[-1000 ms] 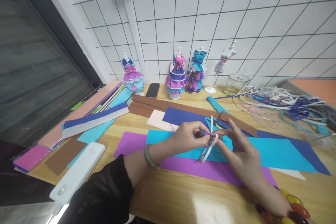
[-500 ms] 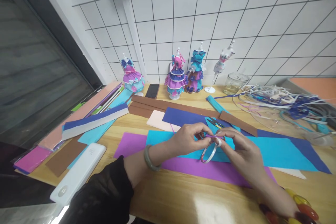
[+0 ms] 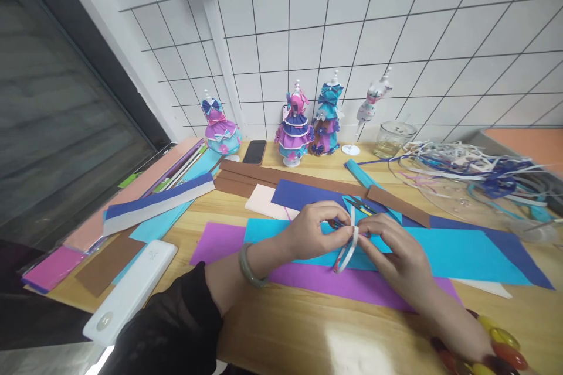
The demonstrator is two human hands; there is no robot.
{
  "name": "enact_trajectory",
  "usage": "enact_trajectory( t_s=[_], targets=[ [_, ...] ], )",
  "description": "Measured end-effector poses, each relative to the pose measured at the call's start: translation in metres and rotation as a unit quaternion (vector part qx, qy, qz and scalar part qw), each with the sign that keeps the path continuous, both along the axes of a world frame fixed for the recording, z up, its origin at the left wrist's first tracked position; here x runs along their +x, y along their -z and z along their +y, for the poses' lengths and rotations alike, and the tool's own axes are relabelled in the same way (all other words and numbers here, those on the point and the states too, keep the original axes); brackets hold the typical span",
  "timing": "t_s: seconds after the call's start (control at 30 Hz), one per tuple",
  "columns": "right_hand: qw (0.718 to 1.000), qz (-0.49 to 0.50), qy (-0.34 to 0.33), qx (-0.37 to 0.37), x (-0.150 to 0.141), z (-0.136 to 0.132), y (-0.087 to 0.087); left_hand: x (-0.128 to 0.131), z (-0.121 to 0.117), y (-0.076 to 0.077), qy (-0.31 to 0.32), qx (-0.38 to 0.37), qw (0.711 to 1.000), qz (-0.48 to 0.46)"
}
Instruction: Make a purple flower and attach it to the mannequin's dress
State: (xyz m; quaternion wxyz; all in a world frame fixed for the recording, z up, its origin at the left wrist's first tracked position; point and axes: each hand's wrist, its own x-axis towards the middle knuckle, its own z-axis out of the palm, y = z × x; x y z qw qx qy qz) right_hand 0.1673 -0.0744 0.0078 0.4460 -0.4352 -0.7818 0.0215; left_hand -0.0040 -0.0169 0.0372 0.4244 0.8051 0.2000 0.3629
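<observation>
Left hand [image 3: 316, 227], at the nine o'clock side of the work: thumb and forefinger were pinched shut on a small gathered piece [image 3: 336, 224], dark and purple, the other fingers curled in. Right hand [image 3: 400, 249], at the three o'clock side: thumb and forefinger closed nearly together on that piece's other end, mostly hidden by the fingers. White strip [image 3: 348, 259], one: it lay across the piece between the two sets of fingertips, one end standing up towards twelve o'clock, the rest curving down towards seven. Change noted: half a second earlier the strip hung as a rounder loop, its upper end out of sight, and more of the gathered piece was exposed; the right fingertips had since drawn nearer the left. Turquoise sheet [image 3: 461, 255], spread beneath both hands; purple sheet [image 3: 334, 287], at six o'clock, unmoved. Scissors [image 3: 361, 205], near, between twelve and one o'clock. Phone [image 3: 255, 152], between ten and eleven. Ribbon tangle [image 3: 466, 164], well apart at two o'clock
</observation>
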Motion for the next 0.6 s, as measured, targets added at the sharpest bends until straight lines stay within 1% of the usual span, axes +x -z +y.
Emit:
enact_trajectory(
  t_s=[0.17, 0.3, 0.47, 0.6],
  targets=[
    [1.000, -0.005, -0.011, 0.007, -0.0003, -0.0001, -0.0001, -0.0029, 0.0044, -0.0030, 0.030, -0.057, 0.998, -0.005],
    [0.999, -0.029, -0.023, 0.022, 0.0012, -0.0007, -0.0009, -0.0033, 0.0056, -0.0020, 0.027, -0.119, 0.992, -0.019],
    [0.994, -0.074, -0.027, 0.072, 0.0046, -0.0040, -0.0028, -0.0004, 0.0049, 0.0003, 0.016, -0.241, 0.970, -0.033],
    [0.990, -0.086, -0.036, 0.104, 0.0051, -0.0070, -0.0053, -0.0001, 0.0046, -0.0007, 0.026, -0.279, 0.959, -0.049]
  ],
)
